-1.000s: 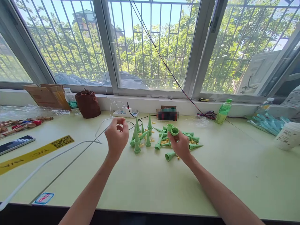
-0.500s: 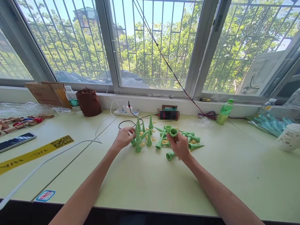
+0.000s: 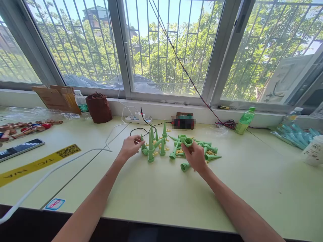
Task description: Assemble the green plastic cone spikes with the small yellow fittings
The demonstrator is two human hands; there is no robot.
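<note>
Left hand (image 3: 131, 146) is pinching a green spike (image 3: 143, 147); standing spikes (image 3: 150, 150) are flanking that grip's right. Right hand (image 3: 195, 154) is pinching a green cup (image 3: 188, 142); a pile (image 3: 206, 147) is lying behind.

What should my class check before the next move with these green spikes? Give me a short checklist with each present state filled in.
1. Right hand has a spike in its fingers: ok.
2. That spike's pointed tip can be seen: not ok; only its open end shows.
3. Left hand has a firm grip: cannot tell; its fingertips are at a spike on the left edge of the group.
4. Front spike stands upright: ok.
5. Pile by the right hand is all upright: not ok; several lie on their sides.
6. Bottle is clear of both hands: ok.
</note>
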